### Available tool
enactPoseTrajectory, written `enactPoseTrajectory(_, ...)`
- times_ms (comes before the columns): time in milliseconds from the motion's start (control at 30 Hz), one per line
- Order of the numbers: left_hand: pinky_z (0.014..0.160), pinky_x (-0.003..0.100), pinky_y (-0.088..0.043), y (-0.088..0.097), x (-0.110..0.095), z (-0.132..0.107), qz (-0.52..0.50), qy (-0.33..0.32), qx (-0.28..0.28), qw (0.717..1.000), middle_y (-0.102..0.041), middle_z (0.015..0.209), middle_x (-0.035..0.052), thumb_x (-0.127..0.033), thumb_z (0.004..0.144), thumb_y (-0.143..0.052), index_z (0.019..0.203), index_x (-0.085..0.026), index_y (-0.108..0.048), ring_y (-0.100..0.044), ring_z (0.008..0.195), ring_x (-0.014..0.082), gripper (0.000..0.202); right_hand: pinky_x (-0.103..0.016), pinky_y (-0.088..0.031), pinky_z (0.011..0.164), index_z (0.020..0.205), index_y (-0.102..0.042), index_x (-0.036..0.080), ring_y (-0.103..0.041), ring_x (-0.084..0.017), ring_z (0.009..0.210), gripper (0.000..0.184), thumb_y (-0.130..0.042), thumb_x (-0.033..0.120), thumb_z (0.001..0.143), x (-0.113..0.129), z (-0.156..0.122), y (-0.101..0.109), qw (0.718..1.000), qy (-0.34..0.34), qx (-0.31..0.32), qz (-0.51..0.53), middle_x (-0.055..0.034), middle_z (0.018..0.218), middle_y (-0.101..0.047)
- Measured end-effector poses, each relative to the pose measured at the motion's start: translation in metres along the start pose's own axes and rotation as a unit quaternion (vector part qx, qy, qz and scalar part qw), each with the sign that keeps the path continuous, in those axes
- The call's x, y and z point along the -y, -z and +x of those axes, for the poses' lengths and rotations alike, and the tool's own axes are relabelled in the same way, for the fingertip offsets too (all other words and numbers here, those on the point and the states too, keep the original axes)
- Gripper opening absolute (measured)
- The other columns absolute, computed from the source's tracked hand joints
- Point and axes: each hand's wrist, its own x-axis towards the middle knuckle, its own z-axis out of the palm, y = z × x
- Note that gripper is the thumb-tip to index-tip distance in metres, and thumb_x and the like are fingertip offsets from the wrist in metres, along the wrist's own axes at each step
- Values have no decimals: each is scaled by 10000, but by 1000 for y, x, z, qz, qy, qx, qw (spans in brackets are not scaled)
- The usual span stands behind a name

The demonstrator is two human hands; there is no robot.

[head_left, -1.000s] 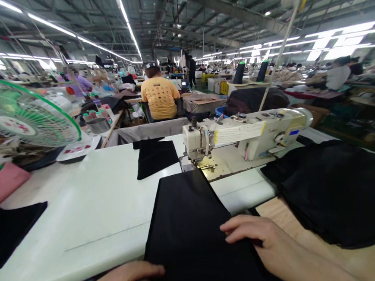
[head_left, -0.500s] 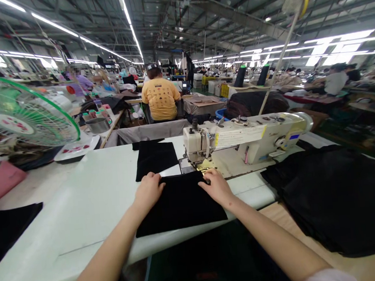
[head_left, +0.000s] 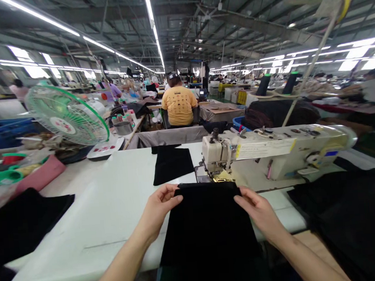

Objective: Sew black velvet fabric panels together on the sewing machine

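Observation:
A black fabric panel [head_left: 210, 225] lies on the white table [head_left: 115, 207] in front of me, its far edge close to the presser foot of the white sewing machine [head_left: 272, 151]. My left hand [head_left: 158, 207] pinches the panel's far left corner. My right hand [head_left: 256, 208] grips its far right corner. The near end of the panel hangs over the table's front edge. A second, smaller black piece [head_left: 172, 163] lies flat further back, to the left of the machine head.
A green-rimmed fan [head_left: 66, 117] stands at the back left. Black cloth [head_left: 21, 223] lies at the left edge, with a pink item [head_left: 39, 177] behind it. A large dark pile [head_left: 358, 213] fills the right. A person in a yellow shirt [head_left: 179, 104] sits ahead, back turned.
Both hands went from the panel's near end to its far corners, first pressing flat, now pinching them. The panel has been drawn back toward me and hangs over the table's front edge.

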Motion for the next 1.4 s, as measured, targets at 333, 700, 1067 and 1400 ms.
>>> enactPoseTrajectory(333, 980, 298, -466, -19, -36, -27, -144, -39, -54, 987, -731, 1139, 76, -334, 719, -809, 823, -199, -798, -637, 1097, 235, 171, -400, -508, 1004, 807, -806, 206, -648, -313, 1142, 347, -756, 543, 742, -9, -7, 33, 994, 8, -101, 41, -119, 1212, -710)
enactPoseTrajectory(700, 952, 313, -481, -23, -56, -30, -196, 51, -5, 979, -757, 1130, 93, -307, 572, -907, 778, -196, -810, -661, 1066, 246, 253, -378, -538, 948, 726, -797, 210, -670, -299, 1072, 301, -883, 467, 596, -2, -2, 43, 974, -41, -135, 177, -107, 1149, -725)
enactPoseTrajectory(1067, 885, 298, -511, -24, -45, -24, -85, -34, -63, 994, -764, 999, 63, -373, 659, -830, 811, -219, -811, -664, 976, 227, 217, -486, -401, 1107, 808, -814, 198, -643, -336, 1107, 440, -893, 529, 529, -1, -2, 38, 964, -86, -153, 198, -105, 1054, -757)
enactPoseTrajectory(1400, 760, 242, -457, -25, -41, -17, -136, 20, -92, 986, -725, 804, 31, -367, 593, -869, 774, -177, -764, -608, 783, 146, 282, -368, -448, 1049, 726, -789, 213, -643, -266, 1039, 433, -926, 507, 439, 7, -2, 34, 953, -119, -170, 221, -58, 986, -757)
